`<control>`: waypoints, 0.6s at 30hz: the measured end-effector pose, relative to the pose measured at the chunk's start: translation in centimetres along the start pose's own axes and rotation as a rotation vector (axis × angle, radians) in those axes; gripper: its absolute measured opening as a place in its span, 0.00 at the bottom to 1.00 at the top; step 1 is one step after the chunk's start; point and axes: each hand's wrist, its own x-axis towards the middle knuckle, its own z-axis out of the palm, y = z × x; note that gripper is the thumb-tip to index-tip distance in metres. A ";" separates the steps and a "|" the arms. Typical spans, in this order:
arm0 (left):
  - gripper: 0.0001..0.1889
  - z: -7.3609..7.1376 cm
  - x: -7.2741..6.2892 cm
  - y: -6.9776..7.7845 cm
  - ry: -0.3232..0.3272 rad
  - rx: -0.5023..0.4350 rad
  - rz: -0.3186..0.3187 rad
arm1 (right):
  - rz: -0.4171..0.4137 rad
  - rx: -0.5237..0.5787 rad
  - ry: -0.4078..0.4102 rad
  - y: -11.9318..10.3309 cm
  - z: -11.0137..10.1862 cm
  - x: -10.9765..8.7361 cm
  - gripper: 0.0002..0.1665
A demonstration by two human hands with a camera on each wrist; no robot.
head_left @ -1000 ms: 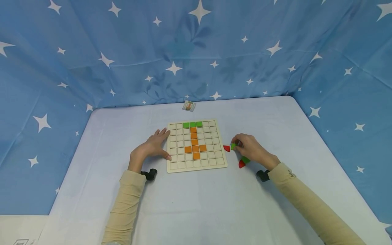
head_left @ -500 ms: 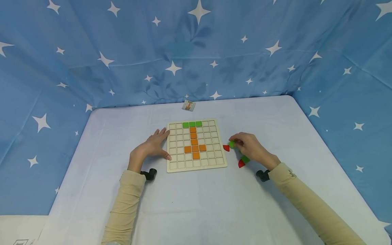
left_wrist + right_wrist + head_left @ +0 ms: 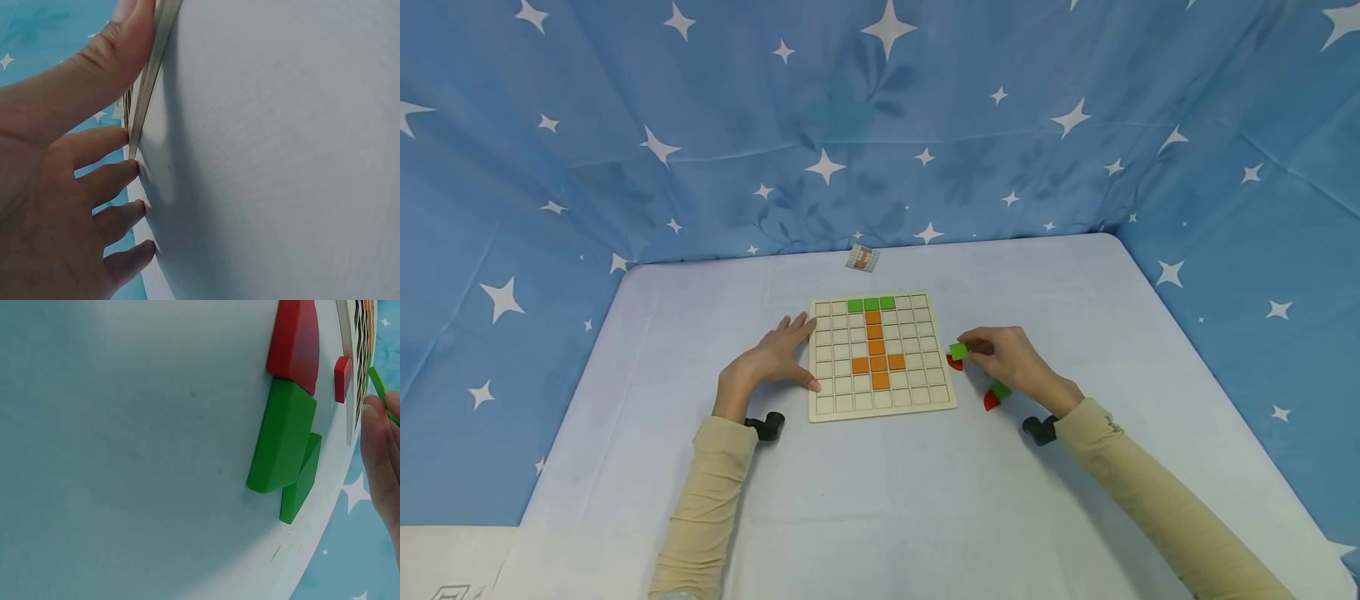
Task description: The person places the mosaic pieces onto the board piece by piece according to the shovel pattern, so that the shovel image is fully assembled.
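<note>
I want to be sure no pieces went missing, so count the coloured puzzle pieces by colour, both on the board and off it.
Orange tiles: 7, all on the board
Green pieces: 6 (3 on the board, 1 pinched by the right hand, 2 loose on the table)
Red pieces: 2, loose on the table
Total: 15

a blue cloth with white stars [image 3: 880, 125] is hung all around the back and sides. a pale tablecloth [image 3: 887, 500] is spread over the table. a small patterned card [image 3: 862, 258] is propped at the far edge, well apart from everything else. a red piece [image 3: 992, 403] and a green piece [image 3: 1001, 389] are left touching each other on the cloth.
</note>
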 end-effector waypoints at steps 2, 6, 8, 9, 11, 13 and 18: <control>0.64 0.0 0.0 0.0 -0.001 0.000 -0.004 | 0.008 0.011 0.000 -0.1 0.1 0.0 0.19; 0.63 0.0 -0.1 0.0 -0.001 0.003 -0.004 | 0.008 0.023 -0.006 -0.3 0.2 0.1 0.19; 0.63 0.0 0.0 0.0 -0.002 0.004 -0.005 | 0.011 0.025 -0.008 -0.4 0.3 0.1 0.19; 0.63 0.0 0.0 0.0 -0.002 0.004 -0.004 | 0.009 0.025 -0.009 -0.4 0.4 0.2 0.19; 0.63 0.0 0.0 0.0 0.000 0.003 -0.001 | 0.012 0.025 -0.014 -0.4 0.5 0.2 0.18; 0.63 -0.1 0.0 0.1 0.002 0.003 -0.001 | 0.013 0.025 -0.019 -0.5 0.6 0.3 0.18; 0.63 -0.1 -0.1 0.1 0.006 0.007 -0.009 | -0.001 0.024 -0.032 -0.8 0.7 0.4 0.18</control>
